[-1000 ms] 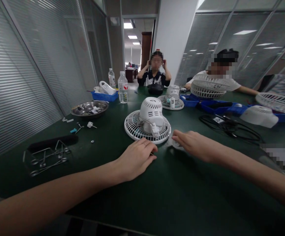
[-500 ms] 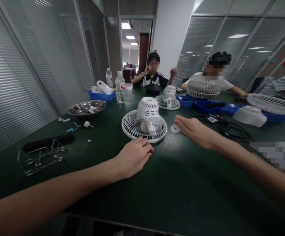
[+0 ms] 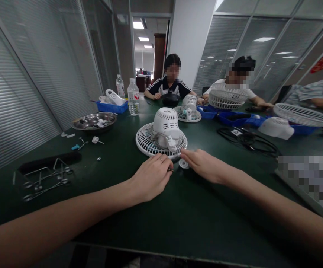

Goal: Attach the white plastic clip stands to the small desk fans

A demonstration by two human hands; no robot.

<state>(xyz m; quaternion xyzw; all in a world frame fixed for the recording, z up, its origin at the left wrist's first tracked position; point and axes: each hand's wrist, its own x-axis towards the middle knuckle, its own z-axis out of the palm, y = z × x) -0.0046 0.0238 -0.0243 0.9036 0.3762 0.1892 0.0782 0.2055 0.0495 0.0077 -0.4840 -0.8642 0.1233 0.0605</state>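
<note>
A white fan motor housing [image 3: 166, 124] stands on a round white grille [image 3: 144, 138] in the middle of the green table. My left hand [image 3: 152, 176] rests in front of the grille with curled fingers, and a thin dark metal piece [image 3: 170, 170] sticks out from under them. At the grille's right front edge, my right hand [image 3: 203, 163] has its thumb and fingers pressed together; what they hold, if anything, is hidden. A small round white disc [image 3: 183, 163] is just beside those fingertips, low at the table.
At the left are a metal bowl [image 3: 94, 123], a bent wire stand [image 3: 47, 178] and small parts. A bottle [image 3: 133, 97], another fan unit [image 3: 189, 108], blue trays and black cables [image 3: 250, 141] lie farther back. People sit across the table.
My right hand has moved left and down with the white disc, to the grille's front edge. The metal piece under my left hand now shows. The person opposite has lowered both hands.
</note>
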